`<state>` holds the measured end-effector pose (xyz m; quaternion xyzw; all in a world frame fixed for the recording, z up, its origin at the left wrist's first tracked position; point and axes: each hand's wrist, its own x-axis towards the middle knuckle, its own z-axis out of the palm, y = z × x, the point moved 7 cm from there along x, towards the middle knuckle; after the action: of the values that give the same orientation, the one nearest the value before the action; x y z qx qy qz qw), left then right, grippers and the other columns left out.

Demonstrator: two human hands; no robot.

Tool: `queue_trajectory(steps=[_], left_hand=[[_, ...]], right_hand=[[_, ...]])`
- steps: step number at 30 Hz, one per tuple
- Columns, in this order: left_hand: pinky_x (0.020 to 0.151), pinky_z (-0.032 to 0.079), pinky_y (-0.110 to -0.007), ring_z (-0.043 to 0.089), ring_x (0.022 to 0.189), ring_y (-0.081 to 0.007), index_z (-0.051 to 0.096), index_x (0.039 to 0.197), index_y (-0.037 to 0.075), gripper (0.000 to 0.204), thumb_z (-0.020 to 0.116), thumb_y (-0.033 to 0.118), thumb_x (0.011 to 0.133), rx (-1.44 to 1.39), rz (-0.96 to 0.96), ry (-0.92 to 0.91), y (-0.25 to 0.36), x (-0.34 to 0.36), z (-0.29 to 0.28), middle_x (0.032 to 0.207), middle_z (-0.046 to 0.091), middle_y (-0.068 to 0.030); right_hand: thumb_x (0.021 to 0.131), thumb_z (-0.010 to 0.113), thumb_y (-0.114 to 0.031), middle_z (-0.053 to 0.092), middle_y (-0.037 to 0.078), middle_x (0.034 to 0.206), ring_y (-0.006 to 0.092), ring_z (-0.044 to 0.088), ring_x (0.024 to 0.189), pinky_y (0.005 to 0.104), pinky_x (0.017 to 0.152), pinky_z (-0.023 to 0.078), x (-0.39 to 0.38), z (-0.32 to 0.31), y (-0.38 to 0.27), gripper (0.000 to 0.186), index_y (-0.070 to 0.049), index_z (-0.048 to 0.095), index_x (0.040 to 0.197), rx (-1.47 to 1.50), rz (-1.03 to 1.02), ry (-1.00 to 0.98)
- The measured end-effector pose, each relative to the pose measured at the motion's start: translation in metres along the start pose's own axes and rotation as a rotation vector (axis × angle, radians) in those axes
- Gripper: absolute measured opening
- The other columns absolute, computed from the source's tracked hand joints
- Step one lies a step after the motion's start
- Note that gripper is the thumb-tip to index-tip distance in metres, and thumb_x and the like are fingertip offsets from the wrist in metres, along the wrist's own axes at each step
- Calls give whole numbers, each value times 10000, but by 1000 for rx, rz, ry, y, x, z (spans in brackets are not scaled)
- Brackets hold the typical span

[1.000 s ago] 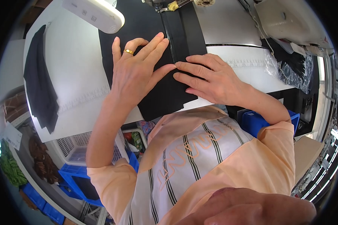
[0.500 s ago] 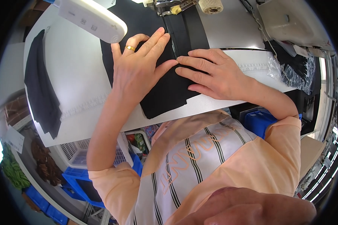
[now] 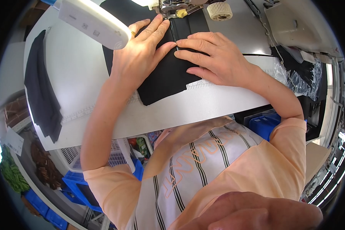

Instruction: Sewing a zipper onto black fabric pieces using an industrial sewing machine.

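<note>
A black fabric piece (image 3: 157, 86) with a zipper (image 3: 174, 33) running up its middle lies under the head of a sewing machine (image 3: 176, 7). My left hand (image 3: 140, 51) rests flat on the cloth left of the zipper, fingers stretched toward the presser foot, thumb beside the teeth. Across from it, my right hand (image 3: 214, 55) lies with spread fingers on the fabric, its fingertips touching the zipper's right edge. Both thumbs and fingers press down rather than grip. The lamp-like white bar (image 3: 96, 23) partly covers the left hand's outer fingers.
Another black cloth piece (image 3: 41, 88) lies at the table's left. A printed ruler scale (image 3: 203, 83) runs along the white tabletop (image 3: 172, 111). Clear plastic wrapping (image 3: 308, 82) with dark material sits at the right. Below stand a white basket (image 3: 74, 157) and a blue crate (image 3: 74, 184).
Both hands and the black fabric have moved away from me, toward the machine. The cloth's near edge now lies farther up the table, uncovering more of the ruler scale.
</note>
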<state>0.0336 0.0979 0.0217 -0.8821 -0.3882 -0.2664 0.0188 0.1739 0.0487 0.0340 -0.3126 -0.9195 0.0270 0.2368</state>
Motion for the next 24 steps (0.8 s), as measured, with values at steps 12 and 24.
queue_trajectory(steps=[12, 24], left_hand=[[692, 531, -297, 654, 863, -184, 731, 970, 60, 338, 816, 229, 689, 35, 114, 179, 7, 1, -13, 1060, 722, -26], [721, 535, -303, 639, 877, -199, 724, 1000, 40, 383, 811, 259, 698, 26, 105, 152, 4, 6, -14, 1088, 711, -25]], right_hand=[[770, 754, -232, 609, -6, 1183, 192, 548, 1115, 338, 877, 461, -1, 2, -1, 366, -152, 649, 1112, -17, 14, 29], [783, 744, -239, 610, -13, 1203, 189, 554, 1084, 342, 886, 452, 0, 0, 0, 353, -159, 659, 1117, -33, 22, 20]])
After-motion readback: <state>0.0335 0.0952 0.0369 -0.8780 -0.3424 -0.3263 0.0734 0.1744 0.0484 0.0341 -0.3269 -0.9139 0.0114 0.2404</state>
